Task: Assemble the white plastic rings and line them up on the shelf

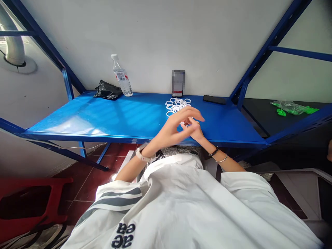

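Note:
My left hand [177,126] reaches in front of my right, its fingers curved and its thumb held apart from them. Behind it, my right hand [195,129] has its fingers bent together around a small white plastic ring [182,123], which is mostly hidden by my left hand. Just beyond both hands lies a loose pile of white plastic rings [171,107], partly covered by my left fingers. The pile rests on a blue tabletop [140,117].
A water bottle [123,77] and a black plastic bag [107,90] stand at the back left. A phone [178,83] leans on the wall; a dark flat device [214,100] lies right of it. Blue frame bars [259,58] flank the table. Green pieces in a clear bag [293,107] lie farther right.

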`<move>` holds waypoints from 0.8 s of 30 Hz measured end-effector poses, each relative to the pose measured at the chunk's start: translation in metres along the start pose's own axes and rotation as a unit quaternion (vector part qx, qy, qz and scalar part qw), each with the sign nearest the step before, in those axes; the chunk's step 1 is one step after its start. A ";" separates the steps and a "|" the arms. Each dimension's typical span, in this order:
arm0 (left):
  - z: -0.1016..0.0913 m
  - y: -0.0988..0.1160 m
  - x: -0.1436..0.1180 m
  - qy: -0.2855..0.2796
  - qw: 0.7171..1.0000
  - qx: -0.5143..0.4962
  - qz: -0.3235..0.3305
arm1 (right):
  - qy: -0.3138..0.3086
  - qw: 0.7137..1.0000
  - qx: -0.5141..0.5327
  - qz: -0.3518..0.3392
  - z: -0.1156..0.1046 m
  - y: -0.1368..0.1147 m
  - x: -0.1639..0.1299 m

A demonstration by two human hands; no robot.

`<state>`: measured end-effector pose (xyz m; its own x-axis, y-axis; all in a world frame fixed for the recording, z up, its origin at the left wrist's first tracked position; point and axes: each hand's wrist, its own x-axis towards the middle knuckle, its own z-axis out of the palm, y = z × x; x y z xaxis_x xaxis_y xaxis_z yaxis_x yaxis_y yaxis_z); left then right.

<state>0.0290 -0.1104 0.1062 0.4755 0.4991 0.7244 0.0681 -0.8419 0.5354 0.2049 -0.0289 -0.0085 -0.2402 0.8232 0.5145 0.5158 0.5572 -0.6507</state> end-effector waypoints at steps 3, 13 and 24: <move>-0.006 -0.069 0.006 -0.008 0.989 0.113 -0.090 | 0.032 0.998 0.042 -0.014 0.001 0.002 0.001; -0.014 -0.136 -0.030 -0.152 0.965 0.099 -0.192 | 0.029 0.998 0.056 0.013 -0.002 0.000 0.000; -0.097 -0.154 -0.043 -0.116 0.907 0.329 -0.237 | 0.026 0.984 -0.172 -0.024 -0.002 -0.006 -0.005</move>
<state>-0.0868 0.0176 0.0344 0.4223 0.8444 0.3297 0.7855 -0.5224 0.3319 0.2051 -0.0369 -0.0062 -0.2322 0.7851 0.5741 0.7558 0.5172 -0.4016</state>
